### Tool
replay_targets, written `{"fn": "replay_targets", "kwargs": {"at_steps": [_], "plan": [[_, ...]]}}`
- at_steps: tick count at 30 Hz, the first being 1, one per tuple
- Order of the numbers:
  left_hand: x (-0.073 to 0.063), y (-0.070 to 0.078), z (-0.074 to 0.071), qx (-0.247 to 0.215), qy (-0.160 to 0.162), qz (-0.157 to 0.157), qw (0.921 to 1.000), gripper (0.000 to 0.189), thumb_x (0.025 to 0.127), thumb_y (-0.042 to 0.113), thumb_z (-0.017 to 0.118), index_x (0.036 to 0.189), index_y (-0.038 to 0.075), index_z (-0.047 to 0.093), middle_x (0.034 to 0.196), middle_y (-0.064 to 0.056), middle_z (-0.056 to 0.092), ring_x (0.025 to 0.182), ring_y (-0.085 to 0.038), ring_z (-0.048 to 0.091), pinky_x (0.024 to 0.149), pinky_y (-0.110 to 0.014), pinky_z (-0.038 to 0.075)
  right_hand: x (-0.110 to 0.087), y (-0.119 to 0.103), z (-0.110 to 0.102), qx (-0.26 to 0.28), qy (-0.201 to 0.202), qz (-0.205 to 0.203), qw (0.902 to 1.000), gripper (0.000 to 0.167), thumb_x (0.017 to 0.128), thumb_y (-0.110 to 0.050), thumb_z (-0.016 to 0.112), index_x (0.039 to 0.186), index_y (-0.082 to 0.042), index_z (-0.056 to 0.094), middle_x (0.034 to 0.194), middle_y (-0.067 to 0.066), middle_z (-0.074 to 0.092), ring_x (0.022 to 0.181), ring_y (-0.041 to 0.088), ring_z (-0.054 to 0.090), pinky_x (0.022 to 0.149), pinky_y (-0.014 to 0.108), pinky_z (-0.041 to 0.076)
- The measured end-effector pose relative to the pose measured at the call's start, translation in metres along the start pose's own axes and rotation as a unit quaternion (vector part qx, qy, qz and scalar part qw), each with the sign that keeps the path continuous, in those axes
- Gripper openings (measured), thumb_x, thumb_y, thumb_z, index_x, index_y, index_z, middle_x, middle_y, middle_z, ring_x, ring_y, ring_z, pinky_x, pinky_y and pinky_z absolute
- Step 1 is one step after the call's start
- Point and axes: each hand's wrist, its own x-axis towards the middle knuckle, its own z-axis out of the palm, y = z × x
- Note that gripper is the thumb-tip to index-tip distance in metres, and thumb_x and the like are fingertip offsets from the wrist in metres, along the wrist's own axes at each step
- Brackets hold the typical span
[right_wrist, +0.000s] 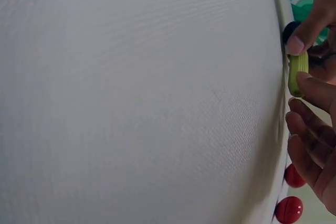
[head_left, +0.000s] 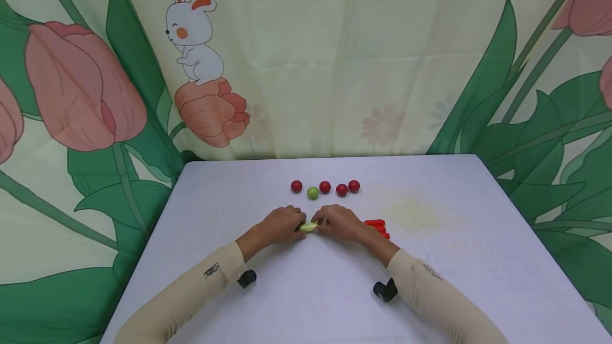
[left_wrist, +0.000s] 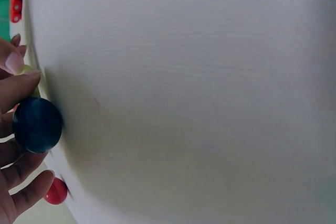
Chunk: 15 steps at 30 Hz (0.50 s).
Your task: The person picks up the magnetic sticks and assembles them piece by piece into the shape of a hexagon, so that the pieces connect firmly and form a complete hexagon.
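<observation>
Both hands meet over the middle of the table at a short ribbed yellow-green cylinder (head_left: 308,226). My left hand (head_left: 285,224) grips its left part, where a dark round end (left_wrist: 38,125) shows between the fingers in the left wrist view. In the right wrist view the left thumb presses on the ribbed cylinder (right_wrist: 298,72) beside that dark end. My right hand (head_left: 338,222) pinches the opposite end between thumb and fingertip, its other fingers loosely bent. The fingers hide much of the cylinder.
Several red balls (head_left: 296,186) and a green ball (head_left: 313,192) lie in a loose row beyond the hands. Red rod-shaped pieces (head_left: 377,227) lie side by side just right of the right hand. A white-covered table (head_left: 306,301) extends toward a printed curtain (head_left: 382,41).
</observation>
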Motion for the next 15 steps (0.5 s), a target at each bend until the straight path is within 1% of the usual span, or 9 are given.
{"fn": "replay_targets", "kwargs": {"at_steps": [3,8,15], "plan": [[-0.0002,-0.0001,-0.0002,0.001,0.007,0.004,1.0,0.027,0.089,0.035,0.077,0.104,0.014,0.071,0.079,0.006,0.058,0.073,-0.01,0.049,0.066,-0.025,0.043,0.0002,0.0,0.0004,0.001,0.006,0.004,1.0,0.022,0.088,-0.019,0.079,0.11,-0.015,0.076,0.095,-0.005,0.072,0.084,0.009,0.06,0.074,0.023,0.051],[-0.0003,0.0004,0.001,0.004,0.011,0.017,0.9998,0.027,0.09,0.037,0.076,0.103,0.015,0.071,0.078,0.007,0.057,0.072,-0.009,0.049,0.065,-0.023,0.042,0.0003,0.0004,0.0031,0.009,-0.002,-0.001,1.0,0.023,0.088,-0.017,0.078,0.111,-0.014,0.076,0.097,-0.004,0.073,0.086,0.01,0.061,0.077,0.024,0.051],[0.0011,0.0029,0.0009,0.0,0.006,0.011,0.9999,0.031,0.089,0.042,0.075,0.105,0.016,0.071,0.079,0.007,0.058,0.074,-0.01,0.049,0.066,-0.023,0.043,0.0004,-0.0013,0.0043,0.016,-0.004,-0.001,0.9999,0.026,0.088,-0.016,0.078,0.114,-0.013,0.075,0.101,-0.002,0.074,0.089,0.011,0.063,0.081,0.026,0.053]]}}
